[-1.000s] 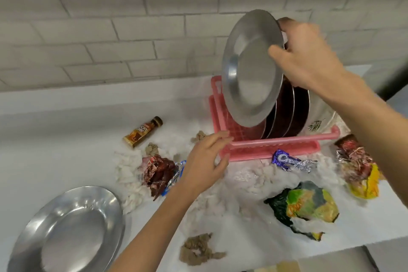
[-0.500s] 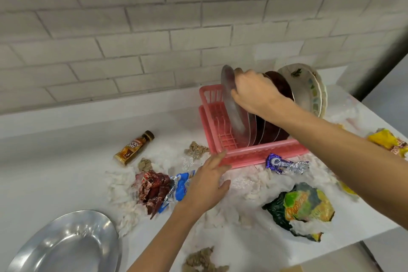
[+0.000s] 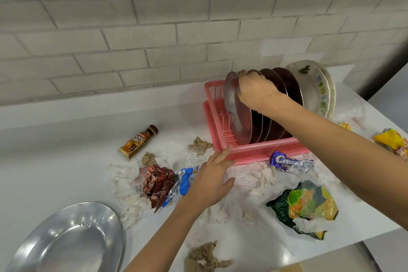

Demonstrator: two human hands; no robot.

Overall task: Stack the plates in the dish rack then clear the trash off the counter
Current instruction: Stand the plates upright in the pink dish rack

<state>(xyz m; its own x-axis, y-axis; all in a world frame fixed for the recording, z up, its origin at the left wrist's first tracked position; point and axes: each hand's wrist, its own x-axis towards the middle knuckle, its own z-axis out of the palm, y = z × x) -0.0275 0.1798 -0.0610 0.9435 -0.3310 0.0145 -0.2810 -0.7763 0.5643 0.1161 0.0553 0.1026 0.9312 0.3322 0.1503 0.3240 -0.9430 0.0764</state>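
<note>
A pink dish rack (image 3: 260, 152) stands on the white counter with several plates upright in it. My right hand (image 3: 258, 93) grips the top rim of a steel plate (image 3: 236, 110) standing at the rack's left end. Dark plates (image 3: 287, 86) and white patterned plates (image 3: 313, 86) stand behind it. My left hand (image 3: 212, 179) rests flat, fingers apart, touching the rack's front left corner. Another steel plate (image 3: 66, 240) lies flat at the counter's near left. Wrappers and crumpled tissue litter the counter.
Trash around the rack: a brown bottle (image 3: 138, 141), a red wrapper (image 3: 157, 183), a blue wrapper (image 3: 184, 181), a purple Cream-O wrapper (image 3: 289, 161), a green chip bag (image 3: 306, 207), yellow wrappers (image 3: 390, 141), brown paper wads (image 3: 205, 258). The counter edge runs along the lower right. A tiled wall stands behind.
My right hand has lowered the steel plate from above the rack into its left slot, where it now stands upright. My left hand stays by the rack's front corner.
</note>
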